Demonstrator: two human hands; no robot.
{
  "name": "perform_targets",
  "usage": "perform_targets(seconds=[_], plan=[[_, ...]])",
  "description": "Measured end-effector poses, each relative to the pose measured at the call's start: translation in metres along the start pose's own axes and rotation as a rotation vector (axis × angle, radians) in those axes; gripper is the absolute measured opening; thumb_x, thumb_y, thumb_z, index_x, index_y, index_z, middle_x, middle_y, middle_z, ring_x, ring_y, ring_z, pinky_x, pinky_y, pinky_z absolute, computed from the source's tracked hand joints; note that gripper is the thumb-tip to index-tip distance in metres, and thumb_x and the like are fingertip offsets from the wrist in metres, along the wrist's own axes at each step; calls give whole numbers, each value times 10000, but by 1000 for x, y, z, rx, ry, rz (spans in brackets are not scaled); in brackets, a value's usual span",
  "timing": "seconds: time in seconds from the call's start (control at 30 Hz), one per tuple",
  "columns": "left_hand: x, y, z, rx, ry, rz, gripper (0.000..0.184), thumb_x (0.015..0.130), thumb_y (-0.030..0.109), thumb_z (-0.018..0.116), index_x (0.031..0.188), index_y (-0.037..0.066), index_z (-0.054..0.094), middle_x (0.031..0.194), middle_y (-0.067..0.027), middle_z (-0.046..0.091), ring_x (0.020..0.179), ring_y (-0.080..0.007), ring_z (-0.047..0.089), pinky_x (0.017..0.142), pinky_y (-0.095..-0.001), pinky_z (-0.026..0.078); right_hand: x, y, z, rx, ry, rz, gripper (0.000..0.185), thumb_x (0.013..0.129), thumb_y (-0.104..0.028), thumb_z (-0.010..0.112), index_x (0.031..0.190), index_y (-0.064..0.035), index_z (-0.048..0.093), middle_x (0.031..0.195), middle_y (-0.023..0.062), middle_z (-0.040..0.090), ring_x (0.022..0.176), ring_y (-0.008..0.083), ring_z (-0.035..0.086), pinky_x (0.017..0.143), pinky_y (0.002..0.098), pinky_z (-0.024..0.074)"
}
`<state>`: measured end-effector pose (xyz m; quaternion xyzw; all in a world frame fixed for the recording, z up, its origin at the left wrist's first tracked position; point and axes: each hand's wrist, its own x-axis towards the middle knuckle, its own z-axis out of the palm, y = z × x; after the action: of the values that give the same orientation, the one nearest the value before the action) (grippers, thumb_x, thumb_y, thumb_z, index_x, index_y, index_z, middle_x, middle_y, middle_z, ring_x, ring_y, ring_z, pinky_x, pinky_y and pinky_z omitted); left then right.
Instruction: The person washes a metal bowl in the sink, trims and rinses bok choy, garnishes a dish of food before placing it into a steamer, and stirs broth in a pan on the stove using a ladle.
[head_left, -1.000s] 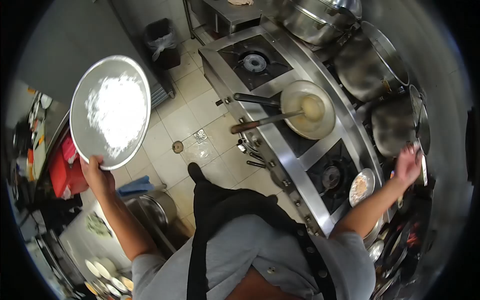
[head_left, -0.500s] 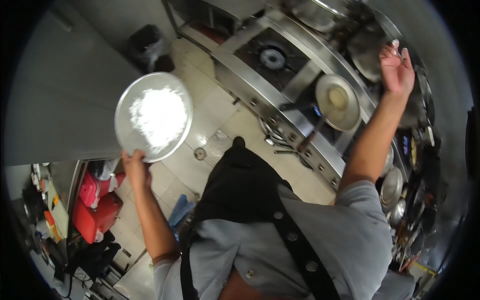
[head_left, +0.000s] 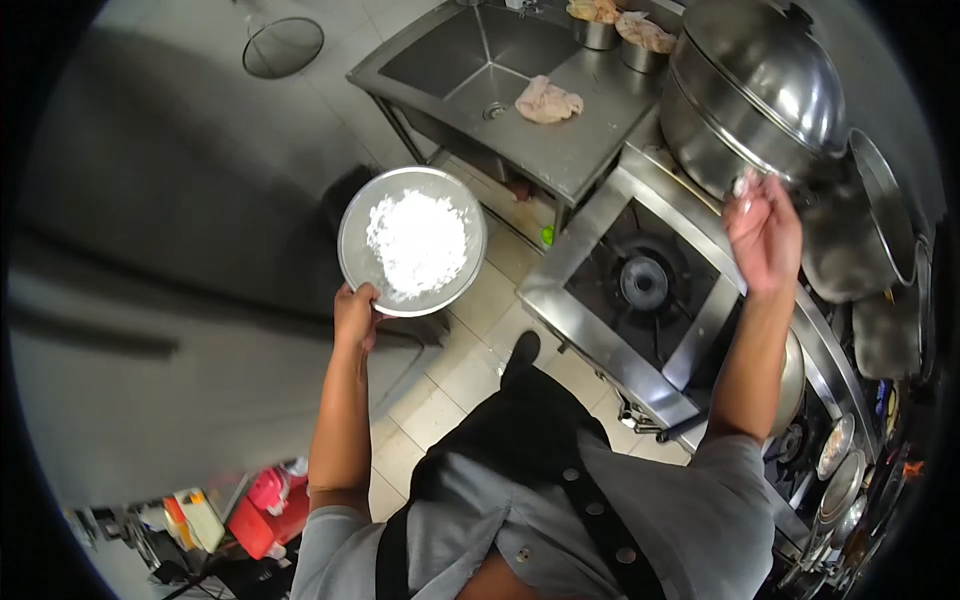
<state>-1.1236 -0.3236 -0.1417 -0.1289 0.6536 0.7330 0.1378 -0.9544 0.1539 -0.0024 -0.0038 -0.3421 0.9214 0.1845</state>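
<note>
While your left hand (head_left: 358, 318) grips the rim of the metal bowl (head_left: 357, 240) left of the frame's centre, white powder (head_left: 418, 245) heaped inside, your right hand (head_left: 765, 230) is raised at right, fingers curled and whitened; you can't tell whether they pinch anything. Beside that hand, a big lidded pot (head_left: 750, 100) fills the upper right, a bare burner (head_left: 642, 283) sits at centre right, and your forearm hides most of a pan (head_left: 792, 385). A sink (head_left: 440, 65) spans the top; a grey cabinet (head_left: 200, 300) crowds the left. Half a second ago that pan showed fully, and the bowl sat further left in view.
</note>
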Motion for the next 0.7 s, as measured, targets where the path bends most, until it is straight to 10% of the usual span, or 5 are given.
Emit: perform_targets(seconds=[0.37,0.7], plan=[[175,-63,-45,-79,113,-108,377,758,56,463,1093,-118,476,1006,-203,594,790,-293,657,493,-367,598,45,107,-51,-126,437,69,310,996,-319,459,948,-40,584,772,49,606,638,134,554,585,261,454],[330,14,7,-182,47,-29,436,770,121,484,1153,-87,492,1091,-173,591,895,-313,636,563,-394,587,95,126,-70,-165,600,-35,288,998,-309,462,951,-54,586,778,44,615,667,132,571,583,259,458]])
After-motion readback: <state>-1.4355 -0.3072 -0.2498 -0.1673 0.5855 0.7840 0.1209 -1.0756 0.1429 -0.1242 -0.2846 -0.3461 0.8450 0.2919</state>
